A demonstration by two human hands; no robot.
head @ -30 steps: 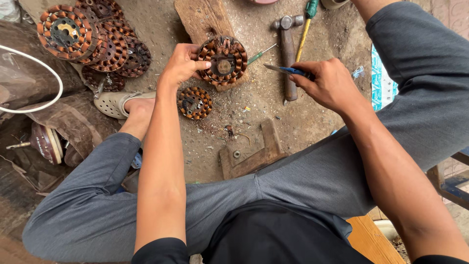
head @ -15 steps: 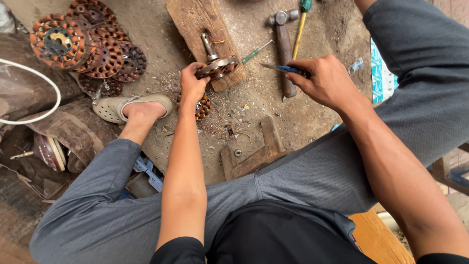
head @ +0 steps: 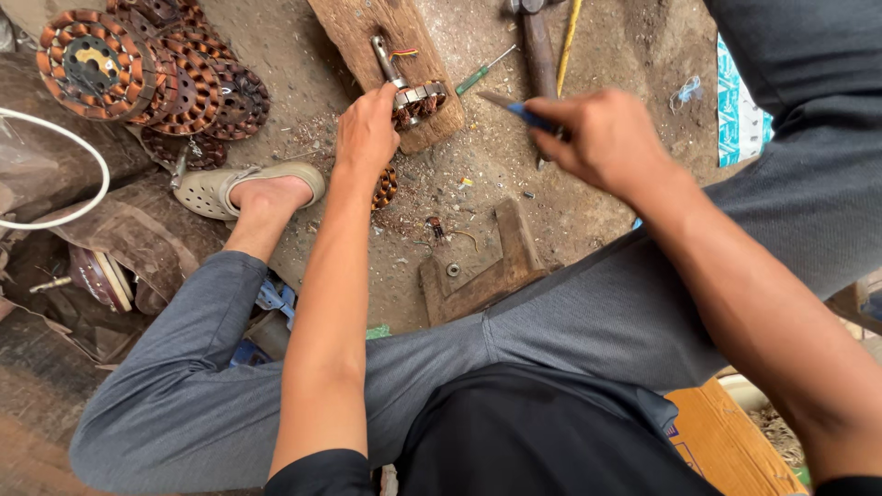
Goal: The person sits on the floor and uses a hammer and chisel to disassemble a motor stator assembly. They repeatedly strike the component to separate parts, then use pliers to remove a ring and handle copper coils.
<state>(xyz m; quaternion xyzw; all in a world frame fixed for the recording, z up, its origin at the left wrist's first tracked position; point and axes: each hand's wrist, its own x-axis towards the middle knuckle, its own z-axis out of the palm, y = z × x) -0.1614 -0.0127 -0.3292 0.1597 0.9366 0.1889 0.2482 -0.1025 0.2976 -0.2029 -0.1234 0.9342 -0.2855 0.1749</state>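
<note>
Copper windings still sit in the motor stator that the left hand presses on its edge against the wooden block lying on the dirt floor; the fingers are closed over its rim, and its shaft points up and away along the block. The right hand is curled tight around a blue-handled tool, whose tip points toward the stator without touching it. Judging by this, the work on this piece is only at its start: no wire looks pulled free yet. A second small stator lies on the floor just beside the left wrist, and a pile of wound stators waits to the left, near the sandalled foot.
</note>
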